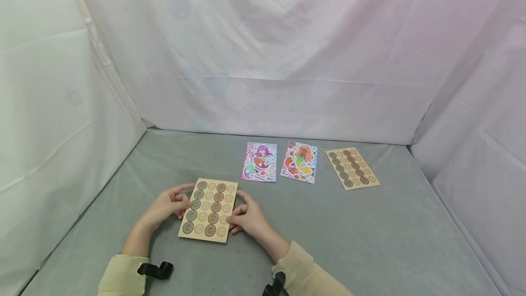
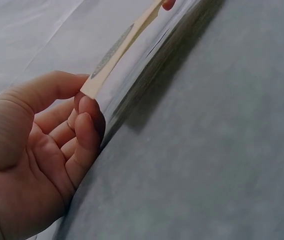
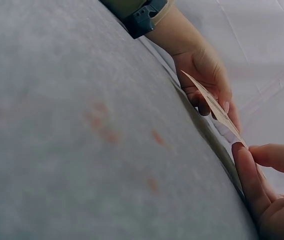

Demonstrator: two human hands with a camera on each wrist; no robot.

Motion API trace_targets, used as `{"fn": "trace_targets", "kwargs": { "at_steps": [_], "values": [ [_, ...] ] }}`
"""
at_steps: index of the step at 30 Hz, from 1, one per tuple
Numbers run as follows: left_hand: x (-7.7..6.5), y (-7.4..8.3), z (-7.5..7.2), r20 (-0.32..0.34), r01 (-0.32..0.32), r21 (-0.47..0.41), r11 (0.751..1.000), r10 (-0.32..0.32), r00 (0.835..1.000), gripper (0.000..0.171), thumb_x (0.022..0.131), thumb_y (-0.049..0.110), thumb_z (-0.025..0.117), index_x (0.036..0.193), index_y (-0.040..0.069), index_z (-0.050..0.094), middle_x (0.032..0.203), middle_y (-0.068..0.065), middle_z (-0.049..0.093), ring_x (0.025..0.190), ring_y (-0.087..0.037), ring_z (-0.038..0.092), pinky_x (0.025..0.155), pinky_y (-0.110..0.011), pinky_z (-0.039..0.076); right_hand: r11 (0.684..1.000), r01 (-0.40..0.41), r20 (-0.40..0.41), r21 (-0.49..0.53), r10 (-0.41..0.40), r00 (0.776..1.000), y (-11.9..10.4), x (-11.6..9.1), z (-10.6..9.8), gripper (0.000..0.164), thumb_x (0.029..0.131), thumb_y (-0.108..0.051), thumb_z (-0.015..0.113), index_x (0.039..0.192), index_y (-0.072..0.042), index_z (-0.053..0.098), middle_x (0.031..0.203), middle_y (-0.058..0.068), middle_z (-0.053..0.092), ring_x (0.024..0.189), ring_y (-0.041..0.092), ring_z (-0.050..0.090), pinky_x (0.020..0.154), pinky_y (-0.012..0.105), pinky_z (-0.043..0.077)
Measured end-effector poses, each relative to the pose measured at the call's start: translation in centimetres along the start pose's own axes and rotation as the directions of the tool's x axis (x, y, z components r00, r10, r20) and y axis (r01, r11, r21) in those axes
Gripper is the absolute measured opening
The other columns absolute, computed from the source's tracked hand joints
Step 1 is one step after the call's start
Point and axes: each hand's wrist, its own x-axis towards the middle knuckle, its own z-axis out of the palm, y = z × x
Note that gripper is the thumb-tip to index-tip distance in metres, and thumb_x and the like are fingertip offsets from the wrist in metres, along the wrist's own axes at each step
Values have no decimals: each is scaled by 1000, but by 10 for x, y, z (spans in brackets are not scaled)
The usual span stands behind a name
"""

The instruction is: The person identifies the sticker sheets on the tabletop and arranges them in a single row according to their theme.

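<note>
Pale curtains (image 1: 255,35) with faint pink and lilac patches are hanging across the upper half of the head view and down both sides, and a grey table (image 1: 328,241) is spreading below them. Left of centre in the lower half, a tan sticker sheet (image 1: 208,210) is showing columns of round emblems, some dark grey, some brown, some pale. The left hand (image 1: 166,204) is pinching its left edge between thumb and fingers; the right hand (image 1: 250,218) is gripping its right edge, the thumb lying on top. In the left wrist view, the sheet is standing clear of the table and a dark shadow is falling under it.

Beyond the hands, right of the frame's middle, a purple-haired mermaid sheet (image 1: 260,162) and an orange-haired mermaid sheet (image 1: 299,162) are lying side by side, slightly apart. Farther right, a second tan sheet (image 1: 352,168) is lying at a slant. Black wrist devices (image 1: 156,270) are sitting at the cream sleeves (image 1: 124,273) along the bottom.
</note>
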Motion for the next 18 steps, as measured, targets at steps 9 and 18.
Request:
{"fn": "trace_targets", "kwargs": {
  "at_steps": [9,18],
  "values": [
    [0,-2,0,-10,19,30,999,-19,1000,64,87,2,66,142,-7,36,73,-14,60,54,-14,53,49,-29,50,994,-27,-7,-106,26,1000,2,4,4,87,77,9,74,149,-1,26,69,8,64,52,18,63,45,33,55],
    [1,-1,1,-23,42,57,998,-40,999,62,86,2,65,141,-7,37,71,-12,60,52,-14,52,48,-29,50,985,-71,-5,-158,71,997,0,9,6,87,78,6,72,150,-1,23,68,7,64,48,18,63,43,33,54]
  ]
}}
